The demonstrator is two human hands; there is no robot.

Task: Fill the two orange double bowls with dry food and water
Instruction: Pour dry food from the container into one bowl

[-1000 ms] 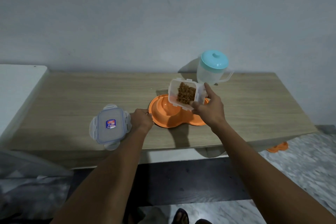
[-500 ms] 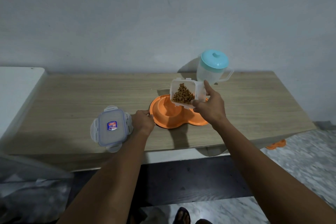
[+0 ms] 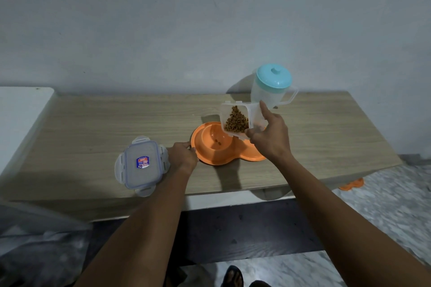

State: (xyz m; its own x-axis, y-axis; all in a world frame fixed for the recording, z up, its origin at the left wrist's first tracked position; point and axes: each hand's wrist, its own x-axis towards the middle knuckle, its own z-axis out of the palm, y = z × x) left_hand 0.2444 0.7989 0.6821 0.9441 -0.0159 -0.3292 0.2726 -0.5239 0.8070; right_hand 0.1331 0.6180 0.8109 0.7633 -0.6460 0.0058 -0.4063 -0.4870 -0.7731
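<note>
Dim, soft light; faint shadows; blurred, wide-angle-warped edges.

A long wooden table (image 3: 93,123) stood against a plain wall. Its left half lay bare from the wall to a clear container lid (image 3: 141,165) near the front edge, leaving open room behind and to the left of the lid. The left hand (image 3: 183,158) sat between that lid and the orange double bowl (image 3: 224,149), touching the bowl's left rim and closing that gap. The right hand (image 3: 270,137) held a tilted food container (image 3: 238,120) over the bowl, blocking approach from above. A lidded jug (image 3: 270,87) stood just behind, by the wall. To the right of the bowl and jug, the tabletop was open to its far end.
</note>
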